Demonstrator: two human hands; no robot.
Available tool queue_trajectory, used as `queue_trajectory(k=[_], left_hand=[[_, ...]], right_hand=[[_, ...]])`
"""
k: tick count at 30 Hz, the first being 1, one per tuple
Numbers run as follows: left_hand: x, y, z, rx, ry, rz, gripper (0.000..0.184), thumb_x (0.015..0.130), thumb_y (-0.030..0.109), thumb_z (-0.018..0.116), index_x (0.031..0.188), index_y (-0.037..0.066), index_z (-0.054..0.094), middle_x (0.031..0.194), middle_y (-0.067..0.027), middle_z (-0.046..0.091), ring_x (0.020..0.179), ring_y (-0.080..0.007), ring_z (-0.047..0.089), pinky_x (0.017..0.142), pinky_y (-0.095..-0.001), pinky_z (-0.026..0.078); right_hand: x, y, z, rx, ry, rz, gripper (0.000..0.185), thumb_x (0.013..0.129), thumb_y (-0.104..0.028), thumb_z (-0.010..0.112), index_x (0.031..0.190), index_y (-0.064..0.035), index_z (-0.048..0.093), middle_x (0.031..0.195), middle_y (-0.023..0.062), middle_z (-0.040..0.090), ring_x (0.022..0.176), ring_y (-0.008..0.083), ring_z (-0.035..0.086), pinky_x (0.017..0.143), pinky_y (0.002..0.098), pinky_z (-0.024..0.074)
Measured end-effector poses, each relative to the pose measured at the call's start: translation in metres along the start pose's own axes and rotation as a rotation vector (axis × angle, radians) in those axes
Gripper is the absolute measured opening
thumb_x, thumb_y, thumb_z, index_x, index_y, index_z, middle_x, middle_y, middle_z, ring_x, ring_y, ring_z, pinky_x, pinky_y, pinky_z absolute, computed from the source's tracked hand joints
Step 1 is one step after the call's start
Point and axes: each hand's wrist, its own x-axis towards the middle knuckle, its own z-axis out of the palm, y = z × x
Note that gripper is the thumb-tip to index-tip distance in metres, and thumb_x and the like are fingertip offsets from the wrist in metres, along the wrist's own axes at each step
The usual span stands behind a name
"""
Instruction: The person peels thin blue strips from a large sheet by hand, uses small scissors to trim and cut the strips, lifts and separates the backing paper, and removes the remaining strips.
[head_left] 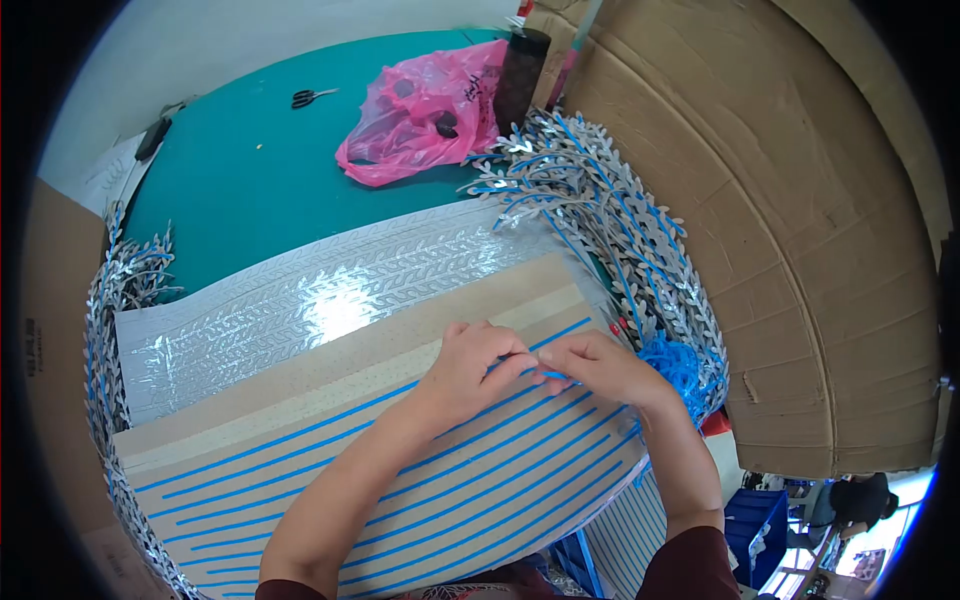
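Observation:
My left hand [478,368] and my right hand [590,368] meet over the right part of a tan board [240,440] lined with parallel blue strips [470,462]. Each hand pinches a thin blue strip [552,374] between thumb and fingers, and the fingertips nearly touch. Behind the board lies a shiny silver sheet [250,310] with a leaf pattern. Silver leaf garlands [610,205] with blue strips hang in a bundle at the right, beside a tangle of blue strips [675,370] near my right wrist.
The green table [240,160] bears black scissors [312,97], a pink plastic bag [420,120] and a dark cylinder [520,75]. More leaf garlands [130,270] hang at the left. Large cardboard [800,240] stands at the right. A person [860,502] bends in the lower right background near a blue bin [752,530].

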Motion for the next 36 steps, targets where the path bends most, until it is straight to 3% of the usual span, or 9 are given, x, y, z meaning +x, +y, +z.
queue_trajectory(k=[7,10,13,19,22,28,31,34,36], left_hand=[[-0.016,0.005,0.001,0.122,0.084,0.053,0.017,0.104,0.026,0.064,0.101,0.01,0.07,0.1,-0.0057,0.066,0.103,-0.0251,0.06,0.102,-0.0432,0.037],[-0.02,0.0,0.001,0.203,0.067,0.058,0.02,0.104,0.027,0.064,0.099,0.008,0.068,0.098,-0.0069,0.064,0.102,-0.0264,0.06,0.101,-0.0433,0.037],[-0.017,0.001,0.0,0.194,0.054,0.074,0.02,0.104,0.027,0.065,0.098,0.008,0.067,0.095,-0.0077,0.062,0.101,-0.0271,0.059,0.1,-0.0435,0.038],[-0.012,0.001,0.004,0.244,0.089,0.186,0.018,0.102,0.029,0.068,0.098,0.011,0.068,0.094,-0.0065,0.061,0.1,-0.0269,0.059,0.102,-0.0451,0.038],[-0.013,-0.002,0.005,0.274,0.092,0.192,0.018,0.101,0.03,0.069,0.098,0.012,0.069,0.095,-0.0055,0.062,0.101,-0.0266,0.06,0.103,-0.0458,0.038],[-0.02,0.004,0.0,0.239,0.079,0.09,0.026,0.097,0.029,0.073,0.115,0.011,0.069,0.115,-0.0106,0.062,0.116,-0.0309,0.058,0.108,-0.0471,0.038],[-0.036,0.006,-0.016,0.322,0.067,0.01,0.035,0.095,0.027,0.074,0.124,0.01,0.066,0.127,-0.0139,0.06,0.124,-0.0338,0.055,0.111,-0.0476,0.037],[-0.06,-0.002,-0.025,0.456,0.015,0.001,0.04,0.094,0.025,0.075,0.129,0.009,0.065,0.132,-0.0142,0.059,0.128,-0.0344,0.054,0.111,-0.0483,0.038],[-0.069,-0.006,-0.023,0.521,0.015,0.02,0.041,0.094,0.025,0.075,0.13,0.009,0.065,0.134,-0.0138,0.059,0.129,-0.0343,0.054,0.111,-0.0485,0.038]], right_hand=[[-0.007,0.004,-0.011,0.024,0.03,0.094,0.035,0.106,-0.035,0.068,0.109,-0.0021,0.079,0.085,0.0003,0.072,0.075,0.0062,0.065,0.067,0.0239,0.0528],[-0.01,-0.005,-0.011,-0.177,0.019,0.04,0.039,0.106,-0.04,0.067,0.111,-0.0032,0.08,0.085,0.0006,0.072,0.075,0.006,0.065,0.065,0.0239,0.0535],[-0.002,-0.002,-0.012,-0.072,-0.054,0.251,0.042,0.108,-0.043,0.064,0.113,-0.0039,0.08,0.091,0.0037,0.075,0.079,0.0084,0.067,0.07,0.0262,0.0568],[0.009,0.016,-0.002,0.267,-0.181,0.143,0.041,0.11,-0.038,0.063,0.116,0.0001,0.076,0.097,0.0049,0.076,0.093,0.0107,0.069,0.087,0.0289,0.057],[0.009,0.019,0.003,0.324,-0.245,0.153,0.039,0.109,-0.037,0.064,0.113,0.0006,0.073,0.095,0.0044,0.074,0.092,0.0117,0.071,0.087,0.0293,0.0578],[-0.004,0.004,-0.003,0.115,-0.153,0.042,0.021,0.107,-0.023,0.066,0.107,-0.0021,0.07,0.092,0.0035,0.073,0.083,0.0123,0.071,0.078,0.0268,0.0576],[-0.007,-0.013,-0.003,-0.368,0.218,0.106,0.018,0.104,-0.02,0.068,0.104,-0.0013,0.069,0.085,0.0048,0.072,0.076,0.0131,0.07,0.07,0.0294,0.0549],[0.001,-0.004,-0.012,-0.529,0.391,-0.061,0.021,0.098,-0.022,0.072,0.101,-0.0012,0.067,0.079,0.0152,0.071,0.077,0.031,0.072,0.073,0.0418,0.0551],[0.011,0.002,-0.013,-0.599,0.424,-0.118,0.022,0.099,-0.022,0.072,0.101,-0.0007,0.068,0.081,0.0167,0.072,0.078,0.0347,0.071,0.074,0.0433,0.0545]])
